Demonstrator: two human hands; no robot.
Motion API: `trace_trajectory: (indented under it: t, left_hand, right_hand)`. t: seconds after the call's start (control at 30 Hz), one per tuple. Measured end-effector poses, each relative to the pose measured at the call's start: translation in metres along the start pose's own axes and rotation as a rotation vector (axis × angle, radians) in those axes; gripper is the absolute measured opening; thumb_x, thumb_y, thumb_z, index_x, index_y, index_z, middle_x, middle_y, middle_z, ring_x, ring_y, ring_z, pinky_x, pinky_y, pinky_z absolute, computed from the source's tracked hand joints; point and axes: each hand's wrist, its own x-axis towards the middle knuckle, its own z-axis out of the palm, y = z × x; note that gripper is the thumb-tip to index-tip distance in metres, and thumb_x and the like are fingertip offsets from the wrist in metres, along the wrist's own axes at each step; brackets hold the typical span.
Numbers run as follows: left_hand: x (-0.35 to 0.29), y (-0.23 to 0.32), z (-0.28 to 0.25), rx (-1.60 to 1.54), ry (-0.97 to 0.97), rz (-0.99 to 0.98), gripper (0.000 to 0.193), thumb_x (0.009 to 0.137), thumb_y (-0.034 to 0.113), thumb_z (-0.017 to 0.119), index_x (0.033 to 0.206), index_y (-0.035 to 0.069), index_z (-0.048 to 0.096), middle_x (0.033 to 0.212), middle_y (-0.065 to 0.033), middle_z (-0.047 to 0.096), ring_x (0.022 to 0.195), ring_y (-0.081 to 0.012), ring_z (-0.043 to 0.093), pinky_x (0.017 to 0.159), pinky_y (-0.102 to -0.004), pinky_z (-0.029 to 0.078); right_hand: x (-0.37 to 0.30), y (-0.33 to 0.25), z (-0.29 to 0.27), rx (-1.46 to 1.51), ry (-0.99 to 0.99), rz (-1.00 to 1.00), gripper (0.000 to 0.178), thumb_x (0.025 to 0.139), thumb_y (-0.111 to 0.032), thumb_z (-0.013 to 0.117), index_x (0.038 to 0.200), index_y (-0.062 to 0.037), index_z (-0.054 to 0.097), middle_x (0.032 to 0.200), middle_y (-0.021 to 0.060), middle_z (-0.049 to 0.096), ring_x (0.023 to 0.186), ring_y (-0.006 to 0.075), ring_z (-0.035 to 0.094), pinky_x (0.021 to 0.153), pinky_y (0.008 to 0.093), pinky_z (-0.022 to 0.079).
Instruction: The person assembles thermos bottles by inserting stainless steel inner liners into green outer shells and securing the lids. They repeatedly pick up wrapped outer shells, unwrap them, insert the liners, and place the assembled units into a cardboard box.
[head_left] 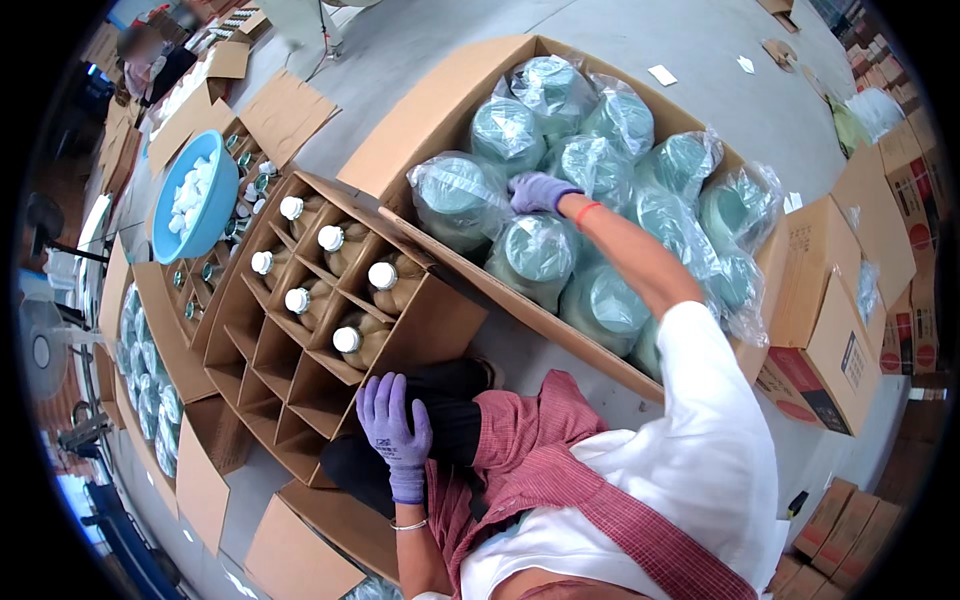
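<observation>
While the person sits low on a grey concrete floor (700,60), the left hand (395,430) in a purple glove rests flat on a black-clad leg just below the near corner of a divided carton (300,400), fingers straight and close together, holding nothing. That carton tilts toward the person and its cardboard grid holds 6 brown bottles with white caps (347,338) in the upper cells; the lower cells near the hand stand open. Further out, the right hand (538,192), also in a purple glove, reaches across into a large open box (440,100) packed with pale green jars in clear plastic bags (535,255). Its fingers curl down onto the plastic between 2 of the bagged jars; whether they pinch the bag I cannot tell. The box's long near edge runs close beside the divided carton, leaving only a narrow strip of floor between them. At the left, a blue bowl (200,215) of white caps sits on another carton of jars. Stacked printed boxes (830,350) crowd the right side, while open floor lies beyond the large box at the far end.
</observation>
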Motion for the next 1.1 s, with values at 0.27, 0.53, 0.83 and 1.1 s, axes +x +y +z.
trace_trajectory:
  t: [0.27,0.53,0.83,1.1]
  left_hand:
    - [0.010,0.002,-0.003,-0.096,0.110,-0.024,0.035,0.080,0.009,0.059,0.114,0.002,0.065,0.117,-0.0139,0.065,0.119,-0.0359,0.055,0.110,-0.0506,0.035]
    - [0.009,0.005,-0.004,-0.135,0.103,-0.040,0.031,0.082,0.010,0.061,0.113,0.004,0.066,0.113,-0.0127,0.066,0.115,-0.0331,0.057,0.107,-0.0471,0.038]
    - [0.124,-0.009,-0.040,-1.850,-0.030,-0.501,0.081,0.096,0.066,0.038,0.154,0.011,0.021,0.156,-0.0110,0.028,0.134,-0.0378,0.040,0.103,-0.0579,0.041]
    - [0.064,-0.137,-0.107,-1.814,0.349,-0.056,0.063,0.100,0.056,0.037,0.140,0.008,0.043,0.142,-0.0125,0.047,0.128,-0.0280,0.048,0.107,-0.0457,0.041]
  right_hand:
    - [0.058,0.087,0.123,0.126,-0.007,-0.442,0.027,0.092,-0.023,0.054,0.111,-0.0120,0.070,0.114,0.0149,0.069,0.100,0.0278,0.064,0.091,0.0379,0.046]
    - [-0.097,-0.003,-0.101,0.937,0.168,-0.406,0.037,0.091,-0.015,0.063,0.126,-0.0019,0.059,0.121,0.0112,0.064,0.106,0.0215,0.060,0.095,0.0323,0.047]
    - [-0.229,-0.138,-0.124,1.266,0.543,-0.403,0.040,0.090,-0.019,0.064,0.125,-0.0026,0.059,0.128,0.0133,0.058,0.117,0.0286,0.053,0.104,0.0361,0.041]
    - [-0.227,-0.307,0.014,0.787,0.336,-0.714,0.040,0.088,-0.021,0.064,0.125,-0.0045,0.060,0.135,0.0155,0.052,0.126,0.0361,0.047,0.110,0.0395,0.036]
